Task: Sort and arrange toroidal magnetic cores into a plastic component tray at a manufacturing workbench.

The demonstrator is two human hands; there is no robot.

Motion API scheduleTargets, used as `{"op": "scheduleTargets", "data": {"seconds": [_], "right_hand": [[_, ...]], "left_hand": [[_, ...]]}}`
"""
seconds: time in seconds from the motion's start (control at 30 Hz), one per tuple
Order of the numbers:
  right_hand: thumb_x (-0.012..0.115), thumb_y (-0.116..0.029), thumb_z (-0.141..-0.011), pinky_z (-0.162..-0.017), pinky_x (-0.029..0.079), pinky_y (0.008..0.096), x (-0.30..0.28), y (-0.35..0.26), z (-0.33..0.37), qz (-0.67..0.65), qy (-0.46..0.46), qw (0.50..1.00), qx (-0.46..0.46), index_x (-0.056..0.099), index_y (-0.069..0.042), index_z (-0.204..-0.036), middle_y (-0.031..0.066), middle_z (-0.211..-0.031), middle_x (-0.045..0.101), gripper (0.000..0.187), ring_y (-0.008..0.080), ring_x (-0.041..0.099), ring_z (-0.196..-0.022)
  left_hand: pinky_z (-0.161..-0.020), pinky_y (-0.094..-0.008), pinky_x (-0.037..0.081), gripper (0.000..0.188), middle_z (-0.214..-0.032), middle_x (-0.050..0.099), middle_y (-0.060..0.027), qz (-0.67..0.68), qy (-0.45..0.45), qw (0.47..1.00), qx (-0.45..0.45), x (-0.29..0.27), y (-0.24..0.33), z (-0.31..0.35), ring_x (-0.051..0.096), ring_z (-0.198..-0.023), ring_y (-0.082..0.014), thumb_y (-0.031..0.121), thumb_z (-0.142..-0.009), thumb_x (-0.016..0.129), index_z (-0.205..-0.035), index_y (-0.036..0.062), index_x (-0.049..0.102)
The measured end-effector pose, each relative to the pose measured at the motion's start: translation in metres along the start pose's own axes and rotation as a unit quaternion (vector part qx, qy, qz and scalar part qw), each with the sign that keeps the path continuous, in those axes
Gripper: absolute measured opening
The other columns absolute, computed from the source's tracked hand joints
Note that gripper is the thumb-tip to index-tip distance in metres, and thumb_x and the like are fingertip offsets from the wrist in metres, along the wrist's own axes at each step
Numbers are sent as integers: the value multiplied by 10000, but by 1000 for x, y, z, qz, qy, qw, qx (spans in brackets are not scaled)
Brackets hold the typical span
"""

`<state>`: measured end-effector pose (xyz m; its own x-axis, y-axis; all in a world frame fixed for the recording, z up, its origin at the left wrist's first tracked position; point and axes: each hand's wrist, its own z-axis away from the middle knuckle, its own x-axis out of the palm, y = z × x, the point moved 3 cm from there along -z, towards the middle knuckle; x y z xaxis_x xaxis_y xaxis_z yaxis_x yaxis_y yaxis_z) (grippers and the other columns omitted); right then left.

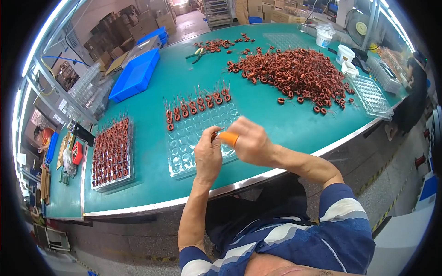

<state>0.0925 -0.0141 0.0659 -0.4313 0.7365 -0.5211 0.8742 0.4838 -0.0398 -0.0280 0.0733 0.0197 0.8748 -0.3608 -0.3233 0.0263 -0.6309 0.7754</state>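
My left hand (208, 155) is closed in a pinch on a small dark red wire-wound ring coil (214, 136), mostly hidden by the fingers. Close against it, my right hand (253, 141) is curled, with an orange tapered piece (229, 138) at its fingertips; whether that is a tool handle or a finger cover I cannot tell. Both hands hover over the near edge of a clear plastic tray (189, 138) with round pockets. Ring coils (201, 104) with upright wire leads fill its far rows and part of its left column; nearer pockets are bare.
A big heap of loose ring coils (294, 76) lies at the back right. Stacked filled trays (113, 154) stand at the left, below a blue bin (136, 76). Pliers (199, 54) rest at the back. White tubs (344, 54) and stacked clear trays (372, 96) sit at the right.
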Motion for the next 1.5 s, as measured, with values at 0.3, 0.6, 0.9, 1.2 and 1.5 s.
{"op": "scheduleTargets", "data": {"seconds": [0.3,0.6,0.9,1.2,1.5], "right_hand": [[609,-177,-933,-749,468,260,-8,26,4,-370,21,847,380,672,-12,-982,25,-924,624,183,125,563,-842],[598,-358,-940,-713,479,238,12,28,20,-488,26,760,429,630,4,-1104,28,-869,637,399,82,569,-818],[535,-261,-982,-556,474,212,20,32,21,-461,42,766,446,670,23,-943,39,-726,640,317,81,591,-628],[552,-257,-970,-529,453,193,11,35,21,-508,14,705,495,652,16,-957,27,-714,614,291,80,574,-603],[671,-256,-894,-470,425,200,7,39,18,-490,10,729,478,609,5,-957,34,-707,605,275,67,552,-559]], "left_hand": [[-534,-207,386,173,-747,511,-6,297,-67,946,-114,-11,31,-6,462,-603,-76,167,-989,507,-1062,20,561],[-526,-214,392,120,-728,472,-11,354,39,925,-135,-6,28,-7,460,-601,-74,96,-988,461,-1069,19,505],[-559,-230,400,231,-704,512,-10,206,-48,973,-95,-3,39,-15,482,-617,-70,37,-932,506,-1159,-2,528],[-546,-236,412,213,-709,524,-14,199,-52,975,-84,-7,23,-7,500,-612,-76,41,-937,501,-1142,-12,529],[-555,-251,448,343,-694,507,-31,226,-205,940,-150,-8,17,-1,520,-592,-114,273,-993,489,-1148,-31,522]]}}
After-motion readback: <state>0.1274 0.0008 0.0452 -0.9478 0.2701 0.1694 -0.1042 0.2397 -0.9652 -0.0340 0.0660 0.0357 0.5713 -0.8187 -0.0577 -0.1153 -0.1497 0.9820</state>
